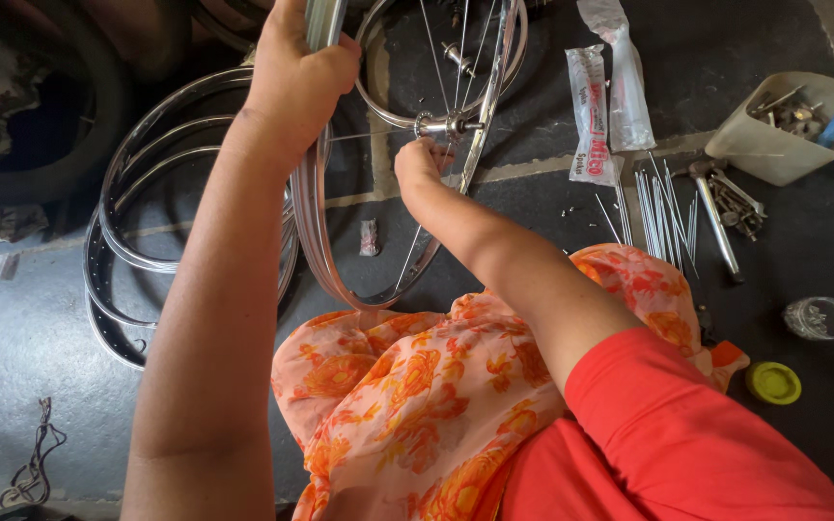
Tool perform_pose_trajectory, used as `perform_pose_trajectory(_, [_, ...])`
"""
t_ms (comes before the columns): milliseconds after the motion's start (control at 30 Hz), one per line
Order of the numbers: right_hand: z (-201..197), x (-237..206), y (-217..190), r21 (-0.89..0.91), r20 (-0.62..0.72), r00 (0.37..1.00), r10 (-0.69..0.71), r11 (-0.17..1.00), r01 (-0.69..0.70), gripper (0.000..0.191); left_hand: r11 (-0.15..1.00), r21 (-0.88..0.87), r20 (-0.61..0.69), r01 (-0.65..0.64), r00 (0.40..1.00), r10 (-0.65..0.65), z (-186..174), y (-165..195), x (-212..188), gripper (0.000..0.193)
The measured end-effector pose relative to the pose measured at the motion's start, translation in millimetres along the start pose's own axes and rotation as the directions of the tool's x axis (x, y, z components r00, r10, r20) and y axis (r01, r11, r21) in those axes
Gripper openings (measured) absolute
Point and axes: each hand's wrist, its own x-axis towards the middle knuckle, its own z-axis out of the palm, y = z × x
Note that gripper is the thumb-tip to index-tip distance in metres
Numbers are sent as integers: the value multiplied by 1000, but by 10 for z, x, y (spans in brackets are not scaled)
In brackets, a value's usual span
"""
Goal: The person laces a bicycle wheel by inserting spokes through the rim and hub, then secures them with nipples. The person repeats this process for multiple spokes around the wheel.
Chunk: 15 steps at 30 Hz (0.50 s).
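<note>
left hand (293, 72) gripping upright rim (313, 207), axle (448, 124) sideways

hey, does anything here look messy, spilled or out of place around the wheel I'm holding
Nothing looks damaged. Loose spokes lie fanned on the floor right of the wheel rim, beside two plastic packets. A yellow lid sits off its small jar. Your left hand grips the rim; your right hand is at the hub.

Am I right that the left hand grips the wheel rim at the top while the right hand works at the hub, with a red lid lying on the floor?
Nearly: the head view shows the lid is yellow, not red. The left hand does grip the rim, and the right hand is at the hub.
</note>
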Motion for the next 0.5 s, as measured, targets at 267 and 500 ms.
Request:
perform_pose_trajectory(267, [-157,-205,-140,349,-270,961,58,936,41,16,999,-31,9,16,1000,-15,0,-20,23,37])
perform_pose_trajectory(500, [-277,-583,-49,549,-563,767,306,832,72,12,999,-27,24,44,999,-44,-123,-63,97,34])
